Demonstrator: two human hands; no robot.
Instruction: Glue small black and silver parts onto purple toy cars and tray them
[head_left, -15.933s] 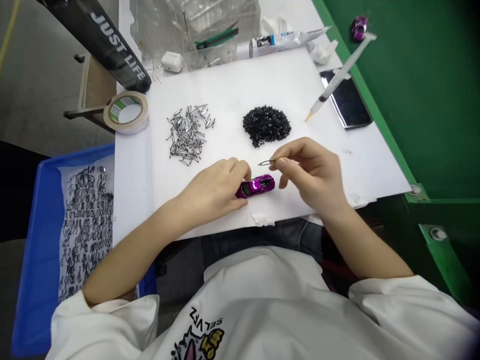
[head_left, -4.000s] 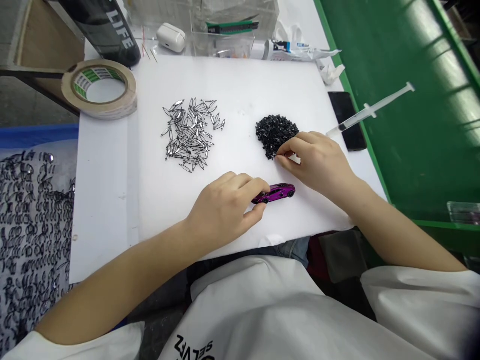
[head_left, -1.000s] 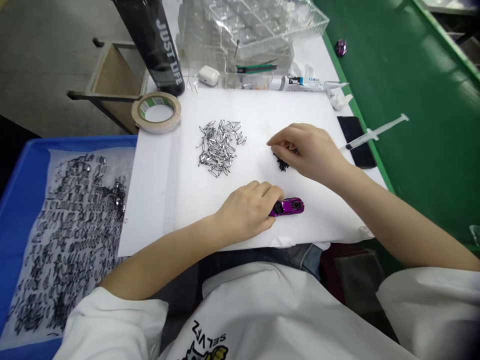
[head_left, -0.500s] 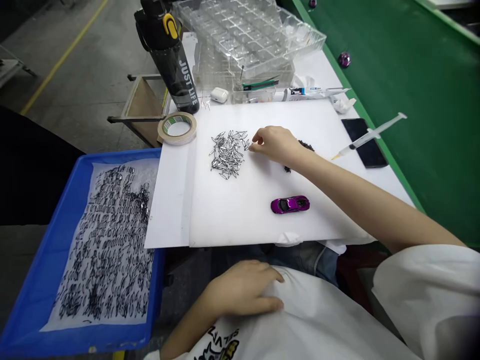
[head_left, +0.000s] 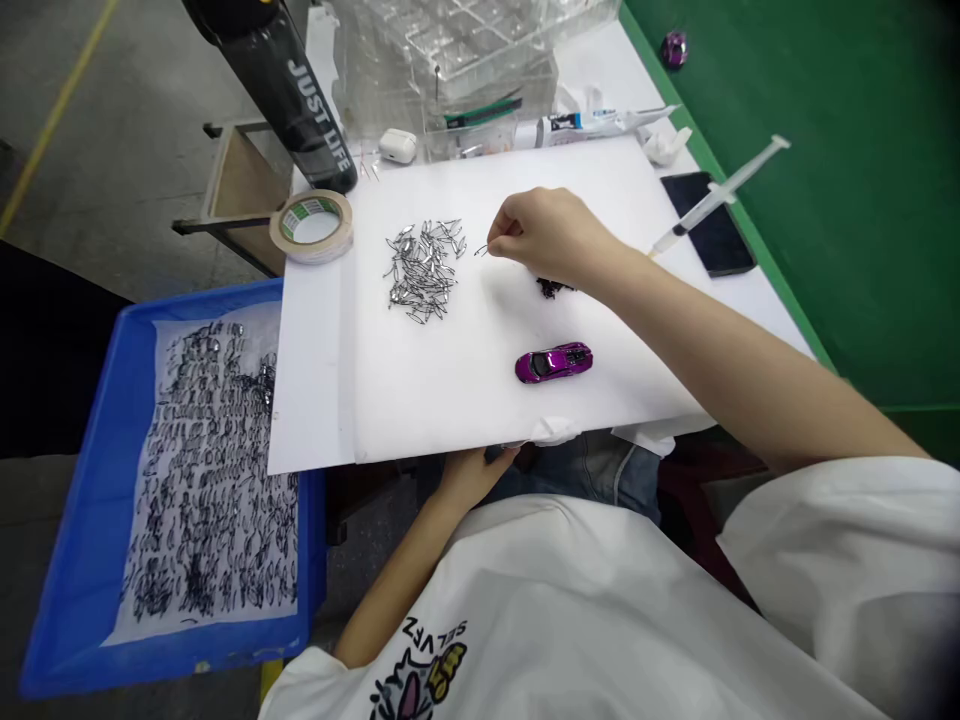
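purple toy car (head_left: 553, 363), one, centre of frame, loose.
we find the left hand (head_left: 472, 476) gone from it to below the table (head_left: 313, 420) edge, grip untellable, leaving it unsteadied; the right hand (head_left: 491, 247), palm down, fingers pinching a thin dark piece (head_left: 481, 250) beside the clear-piece pile (head_left: 424, 275).

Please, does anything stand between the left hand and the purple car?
Yes, the near edge of the white board. The left hand is at this edge, partly hidden by it, while the car lies on top. The tissue sits to the right of the direct line.
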